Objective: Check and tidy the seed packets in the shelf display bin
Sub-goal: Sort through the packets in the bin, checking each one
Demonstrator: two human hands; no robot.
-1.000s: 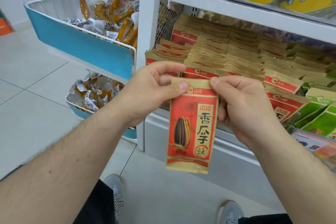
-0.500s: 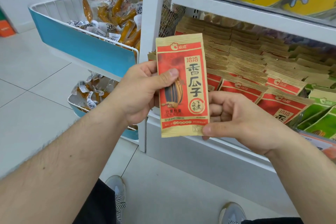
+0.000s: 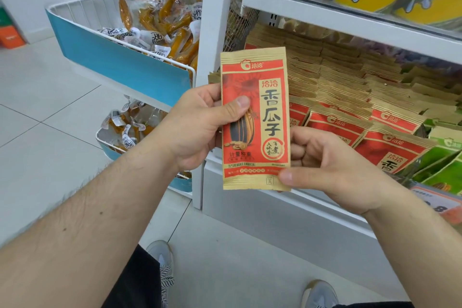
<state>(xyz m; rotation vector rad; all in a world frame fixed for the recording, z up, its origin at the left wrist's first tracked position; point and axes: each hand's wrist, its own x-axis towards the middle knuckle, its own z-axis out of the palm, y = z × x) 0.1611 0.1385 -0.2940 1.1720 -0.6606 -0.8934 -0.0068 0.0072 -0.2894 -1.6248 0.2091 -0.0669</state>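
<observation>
Held packet: I see one red and gold seed packet (image 3: 255, 120) upright at the centre of my view, printed face toward me, held in front of the shelf bin.
Left hand: my left hand (image 3: 197, 125) grips the packet's left edge at 9 o'clock, thumb pressed flat on the front, fingers curled behind it (hidden from me).
Right hand: my right hand (image 3: 330, 165) pinches the lower right corner at 5 o'clock, thumb tip on the front, the other fingers curled loosely behind.
Shelf bin: the white shelf bin (image 3: 275, 210) runs from 12 to 3 o'clock behind the packet, filled with rows of matching red packets (image 3: 337, 97) standing on edge.
Green packets: green packets (image 3: 442, 165) stand at 3 o'clock, just beside the red rows.
Blue basket: a blue-fronted wire basket (image 3: 120, 65) at 10 o'clock holds clear-wrapped orange snacks (image 3: 170, 20).
Floor: pale tiles, and grey shoes (image 3: 160, 255) at 6 o'clock.
</observation>
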